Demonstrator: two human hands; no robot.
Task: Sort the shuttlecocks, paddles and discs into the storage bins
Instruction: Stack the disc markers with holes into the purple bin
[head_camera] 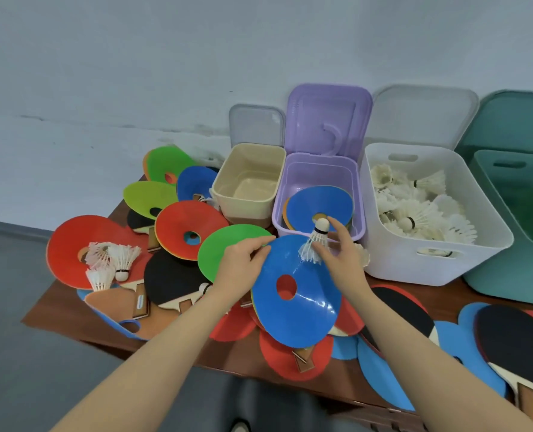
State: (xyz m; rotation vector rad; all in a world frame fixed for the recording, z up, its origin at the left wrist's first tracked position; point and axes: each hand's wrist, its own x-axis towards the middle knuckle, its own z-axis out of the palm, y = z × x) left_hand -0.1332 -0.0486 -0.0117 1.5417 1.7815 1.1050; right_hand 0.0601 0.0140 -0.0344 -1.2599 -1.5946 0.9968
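Observation:
My left hand (238, 269) pinches the upper left rim of a blue disc (302, 304) with a round hole, tilted above the pile. My right hand (341, 254) holds a white shuttlecock (315, 243) by its feathers, cork end up, just over the disc's top edge. Behind them the purple bin (316, 169) contains blue and orange discs. The white bin (489, 232) to the right is full of shuttlecocks. More discs, paddles and three loose shuttlecocks (111, 260) lie on the brown table (59, 310).
An empty beige bin (227, 194) stands left of the purple one, and a teal bin (514, 275) at the far right. Bin lids lean against the wall. Black and red paddles (514, 341) lie on blue discs at the table's right front.

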